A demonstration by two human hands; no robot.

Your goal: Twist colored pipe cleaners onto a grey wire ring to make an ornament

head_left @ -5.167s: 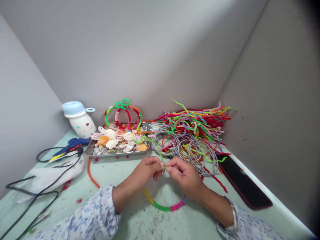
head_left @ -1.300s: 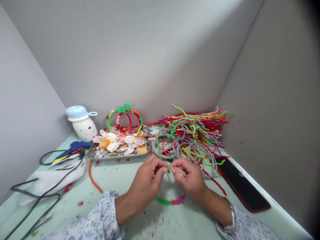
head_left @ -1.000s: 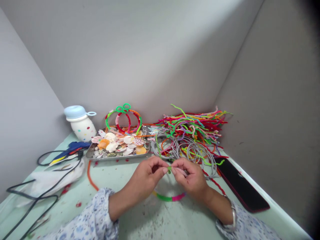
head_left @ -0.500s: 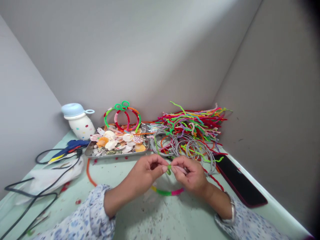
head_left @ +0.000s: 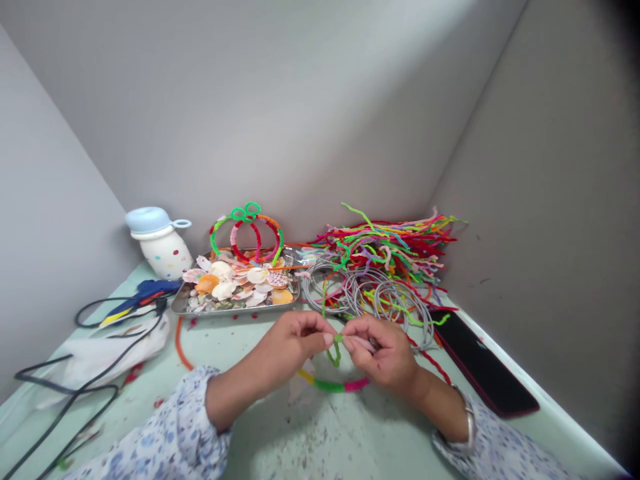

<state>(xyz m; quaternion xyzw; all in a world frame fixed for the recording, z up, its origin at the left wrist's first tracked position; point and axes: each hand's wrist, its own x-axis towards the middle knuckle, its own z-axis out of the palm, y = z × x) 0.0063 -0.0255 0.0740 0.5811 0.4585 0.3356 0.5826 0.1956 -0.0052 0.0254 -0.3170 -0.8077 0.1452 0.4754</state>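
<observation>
Left hand [head_left: 285,345], right hand [head_left: 389,350] near each other, fingers [head_left: 319,343] pinched, forearms [head_left: 237,392] angled inward.

The stained green table [head_left: 280,447] is lined at the back by a bottle [head_left: 165,253], a tray [head_left: 240,311] and stems [head_left: 393,243], with wire coils [head_left: 354,287] laid before them, a black slab [head_left: 483,363] set at right, and a blue tool [head_left: 147,290], a bag [head_left: 90,353] crossed by a cable [head_left: 77,392], and an orange strand [head_left: 180,347] spread at left.

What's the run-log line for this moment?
left hand: pinching green chenille stem | right hand: pinching same stem | yellow-green-pink chenille arc: visible below hands | metal seashell tray: beyond left hand
</observation>
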